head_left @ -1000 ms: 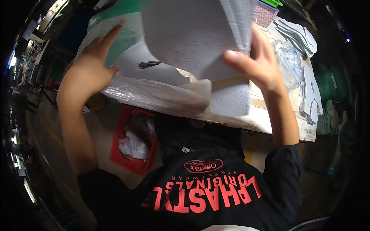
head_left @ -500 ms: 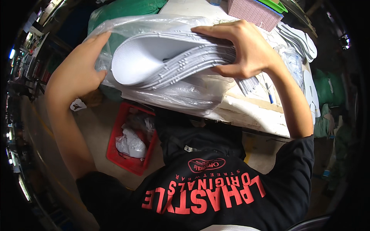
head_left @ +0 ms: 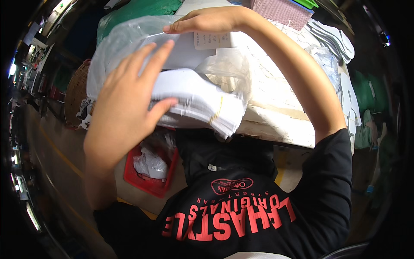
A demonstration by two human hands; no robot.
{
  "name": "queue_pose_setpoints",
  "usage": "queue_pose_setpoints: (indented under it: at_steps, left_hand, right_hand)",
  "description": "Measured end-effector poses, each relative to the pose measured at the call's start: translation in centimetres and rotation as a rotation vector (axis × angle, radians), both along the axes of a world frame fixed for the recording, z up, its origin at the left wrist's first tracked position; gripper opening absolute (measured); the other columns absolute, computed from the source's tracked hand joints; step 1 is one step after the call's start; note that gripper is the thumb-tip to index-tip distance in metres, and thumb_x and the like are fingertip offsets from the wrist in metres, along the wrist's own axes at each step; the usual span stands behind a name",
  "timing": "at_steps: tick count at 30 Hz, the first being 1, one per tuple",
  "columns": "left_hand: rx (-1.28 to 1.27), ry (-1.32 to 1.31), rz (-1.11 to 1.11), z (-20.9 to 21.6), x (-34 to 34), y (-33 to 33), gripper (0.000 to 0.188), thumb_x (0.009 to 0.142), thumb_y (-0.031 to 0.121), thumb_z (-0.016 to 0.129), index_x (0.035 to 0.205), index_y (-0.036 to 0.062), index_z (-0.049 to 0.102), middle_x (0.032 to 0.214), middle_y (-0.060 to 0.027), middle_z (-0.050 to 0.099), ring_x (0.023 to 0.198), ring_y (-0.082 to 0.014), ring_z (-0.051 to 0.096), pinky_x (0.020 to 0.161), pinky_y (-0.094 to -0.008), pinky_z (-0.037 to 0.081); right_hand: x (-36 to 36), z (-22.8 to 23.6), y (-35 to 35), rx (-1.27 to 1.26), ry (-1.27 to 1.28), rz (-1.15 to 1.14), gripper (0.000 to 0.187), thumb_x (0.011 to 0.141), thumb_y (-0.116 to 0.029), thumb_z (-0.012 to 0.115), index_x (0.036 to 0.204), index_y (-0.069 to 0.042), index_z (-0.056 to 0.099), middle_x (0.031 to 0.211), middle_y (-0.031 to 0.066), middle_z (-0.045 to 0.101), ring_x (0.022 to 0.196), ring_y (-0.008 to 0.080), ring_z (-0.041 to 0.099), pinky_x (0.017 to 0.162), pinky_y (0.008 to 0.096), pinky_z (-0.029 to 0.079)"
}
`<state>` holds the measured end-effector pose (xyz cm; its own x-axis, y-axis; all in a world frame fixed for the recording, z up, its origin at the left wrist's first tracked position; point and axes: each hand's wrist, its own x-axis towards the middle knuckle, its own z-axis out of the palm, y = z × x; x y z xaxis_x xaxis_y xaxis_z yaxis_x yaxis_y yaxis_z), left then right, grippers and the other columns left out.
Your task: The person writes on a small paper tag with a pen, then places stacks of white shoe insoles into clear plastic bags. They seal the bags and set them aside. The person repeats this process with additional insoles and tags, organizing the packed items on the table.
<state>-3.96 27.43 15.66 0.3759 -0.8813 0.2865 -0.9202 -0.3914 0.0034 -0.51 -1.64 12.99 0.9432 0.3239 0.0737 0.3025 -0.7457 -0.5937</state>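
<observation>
A thick bundle of white sheets lies partly inside a clear plastic bag. Its near end sticks out toward me, with a yellow band around it. My left hand is at the bundle's left side, fingers spread and thumb close to the edges of the sheets; slight blur hides whether it touches. Across the far side of the bag reaches my right hand, its fingers stretched out, a fingertip resting at the bag. A pale card with writing shows under the right wrist.
Beneath the table edge stands a red basket with crumpled plastic in it. Flat white sole-shaped pieces are stacked at the table's right. A pink box stands at the back, and a green sack at the far left.
The folded bundle has flattened and its banded end now points toward me. My right hand has let go of it and moved left and away; my left hand has moved right.
</observation>
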Motion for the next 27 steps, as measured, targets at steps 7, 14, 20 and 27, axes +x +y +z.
queue_pose_setpoints:
  at_steps: [7,14,20,27]
  left_hand:
    - [0.126,0.228,-0.145,-3.6,0.2,0.4,0.109,0.066,0.023,0.097,0.164,0.0219,0.050,0.151,-0.0160,0.059,0.140,-0.0388,0.056,0.123,-0.0602,0.038]
    - [0.062,0.242,-0.139,-5.0,2.4,0.9,0.112,0.061,0.032,0.100,0.162,0.0209,0.053,0.137,-0.0097,0.060,0.132,-0.0335,0.059,0.124,-0.0701,0.032]
    - [0.024,0.460,-0.156,-4.6,5.0,0.1,0.101,0.072,0.043,0.097,0.160,0.0142,0.056,0.135,-0.0164,0.059,0.128,-0.0395,0.056,0.118,-0.0513,0.041]
    - [-0.352,0.628,-0.155,-4.3,7.2,-1.7,0.087,0.086,0.044,0.088,0.158,0.0055,0.056,0.133,-0.0160,0.060,0.129,-0.0324,0.057,0.115,-0.0405,0.042]
  right_hand:
    - [3.1,-2.6,-1.0,-0.188,-0.405,-0.246,0.043,0.103,-0.042,0.063,0.131,-0.013,0.076,0.127,0.0183,0.076,0.116,0.0341,0.073,0.098,0.0431,0.059]
    - [-10.2,-3.3,-0.4,0.151,-0.371,0.326,0.021,0.091,-0.009,0.063,0.107,-0.004,0.075,0.093,0.0167,0.077,0.087,0.0368,0.075,0.080,0.0453,0.060]
    - [-16.8,-3.0,-2.5,-0.244,-0.209,0.150,0.027,0.088,-0.007,0.074,0.115,-0.005,0.076,0.101,0.0091,0.072,0.100,0.0308,0.069,0.104,0.0460,0.050]
    - [-19.1,-3.8,-2.9,-0.248,-0.250,0.152,0.013,0.079,-0.008,0.076,0.092,-0.008,0.074,0.091,0.0050,0.066,0.099,0.0267,0.065,0.107,0.0474,0.045]
